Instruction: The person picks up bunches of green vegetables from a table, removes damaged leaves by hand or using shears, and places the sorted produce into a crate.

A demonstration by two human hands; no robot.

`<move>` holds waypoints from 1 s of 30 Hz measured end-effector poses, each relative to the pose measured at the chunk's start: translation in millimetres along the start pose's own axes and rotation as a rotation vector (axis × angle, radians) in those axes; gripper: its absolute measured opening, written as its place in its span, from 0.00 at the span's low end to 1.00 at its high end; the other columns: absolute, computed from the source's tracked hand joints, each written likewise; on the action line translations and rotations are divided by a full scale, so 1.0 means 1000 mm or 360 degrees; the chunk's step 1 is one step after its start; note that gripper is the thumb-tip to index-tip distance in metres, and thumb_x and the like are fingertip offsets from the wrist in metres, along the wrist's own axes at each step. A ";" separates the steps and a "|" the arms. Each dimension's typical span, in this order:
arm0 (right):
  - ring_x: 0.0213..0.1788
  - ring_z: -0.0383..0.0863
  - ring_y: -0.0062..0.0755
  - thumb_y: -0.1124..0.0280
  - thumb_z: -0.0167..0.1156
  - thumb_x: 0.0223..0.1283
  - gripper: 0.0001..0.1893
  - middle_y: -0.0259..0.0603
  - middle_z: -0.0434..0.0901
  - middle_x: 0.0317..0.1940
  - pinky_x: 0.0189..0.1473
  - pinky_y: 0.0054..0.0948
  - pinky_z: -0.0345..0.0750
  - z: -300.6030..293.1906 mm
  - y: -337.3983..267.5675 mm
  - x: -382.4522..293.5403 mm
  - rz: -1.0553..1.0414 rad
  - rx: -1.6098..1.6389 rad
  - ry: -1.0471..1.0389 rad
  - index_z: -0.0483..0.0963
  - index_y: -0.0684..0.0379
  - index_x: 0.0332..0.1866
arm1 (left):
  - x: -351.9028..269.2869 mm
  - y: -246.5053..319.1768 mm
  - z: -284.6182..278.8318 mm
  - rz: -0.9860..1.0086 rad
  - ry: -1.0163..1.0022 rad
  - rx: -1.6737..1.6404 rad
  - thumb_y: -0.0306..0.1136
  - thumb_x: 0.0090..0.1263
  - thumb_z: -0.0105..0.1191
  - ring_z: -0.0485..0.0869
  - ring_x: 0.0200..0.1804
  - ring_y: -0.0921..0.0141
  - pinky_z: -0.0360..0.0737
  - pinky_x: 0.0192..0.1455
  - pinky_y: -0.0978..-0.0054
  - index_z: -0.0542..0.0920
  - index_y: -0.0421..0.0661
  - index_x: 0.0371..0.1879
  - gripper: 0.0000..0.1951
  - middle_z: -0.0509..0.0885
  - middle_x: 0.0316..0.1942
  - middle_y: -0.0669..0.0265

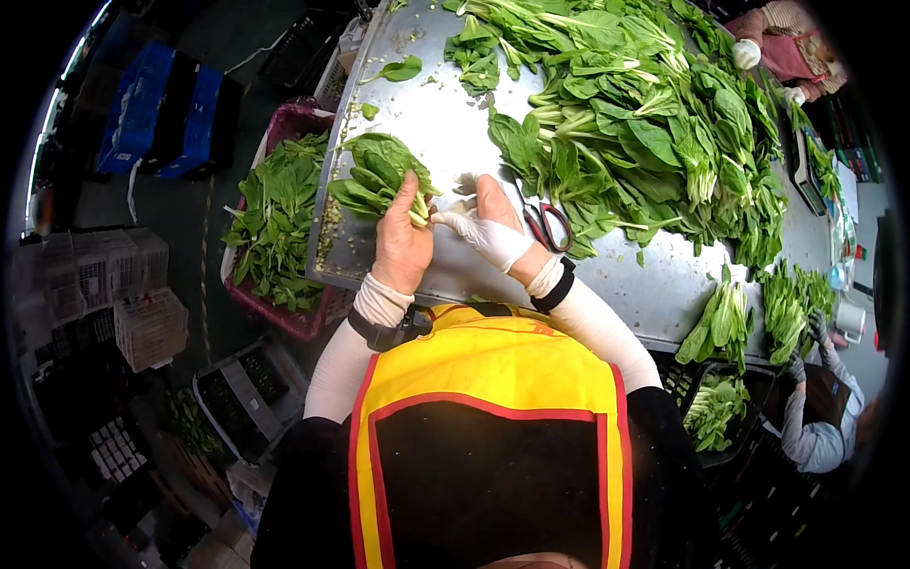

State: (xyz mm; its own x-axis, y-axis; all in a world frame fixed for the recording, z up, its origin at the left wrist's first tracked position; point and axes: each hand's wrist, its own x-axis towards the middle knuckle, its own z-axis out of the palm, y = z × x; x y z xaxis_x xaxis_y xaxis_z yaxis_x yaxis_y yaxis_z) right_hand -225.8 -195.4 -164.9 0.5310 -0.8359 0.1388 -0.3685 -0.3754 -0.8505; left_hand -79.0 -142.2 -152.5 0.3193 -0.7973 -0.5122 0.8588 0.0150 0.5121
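My left hand [405, 238] grips a small leafy head of greens [380, 167] by its pale stem end, the leaves pointing away from me. Close to that stem end is my right hand [490, 224], partly covered by a white glove. Its thumb reaches towards the stem, its fingers are apart, and I see nothing held in them. Scissors with black and red handles [556, 226] lie on the metal table [455, 267], just right of my right hand. A large heap of leafy greens [625, 135] spreads beyond them.
Left of the table stands a maroon crate [245, 284] full of leaves. Trimmings [330, 220] litter the table's left edge. Blue crates [135, 107] are stacked farther left. Two co-workers handle greens, a gloved hand [746, 53] at top right and another [798, 366] at lower right.
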 end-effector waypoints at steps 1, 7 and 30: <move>0.41 0.82 0.54 0.61 0.72 0.54 0.28 0.57 0.80 0.42 0.43 0.41 0.79 0.000 -0.008 0.000 -0.0129 0.0083 0.0109 0.70 0.69 0.52 | 0.000 -0.003 -0.002 0.0012 -0.0069 0.0030 0.37 0.69 0.64 0.78 0.47 0.74 0.72 0.51 0.71 0.80 0.52 0.49 0.13 0.83 0.44 0.75; 0.34 0.81 0.50 0.72 0.65 0.59 0.11 0.52 0.79 0.30 0.36 0.41 0.76 0.005 0.014 0.001 -0.0192 0.0105 0.0280 0.74 0.64 0.42 | -0.005 -0.016 -0.010 0.0011 0.0003 0.0401 0.41 0.71 0.61 0.77 0.48 0.73 0.73 0.53 0.70 0.79 0.49 0.51 0.15 0.82 0.46 0.70; 0.28 0.81 0.25 0.60 0.52 0.74 0.17 0.41 0.83 0.31 0.32 0.27 0.80 0.041 0.049 0.002 0.0980 0.1596 0.0358 0.76 0.66 0.39 | 0.012 -0.026 -0.015 -0.0103 -0.0170 0.0019 0.25 0.68 0.61 0.81 0.53 0.68 0.77 0.60 0.69 0.78 0.41 0.52 0.14 0.83 0.48 0.64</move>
State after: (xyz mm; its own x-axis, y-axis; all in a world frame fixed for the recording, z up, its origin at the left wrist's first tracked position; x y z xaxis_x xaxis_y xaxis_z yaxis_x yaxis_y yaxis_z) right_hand -211.5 -199.4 -227.2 0.2922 -0.8544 -0.4298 0.2980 0.5084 -0.8079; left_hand -91.3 -143.1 -181.9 0.2186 -0.8561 -0.4682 0.8711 -0.0451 0.4891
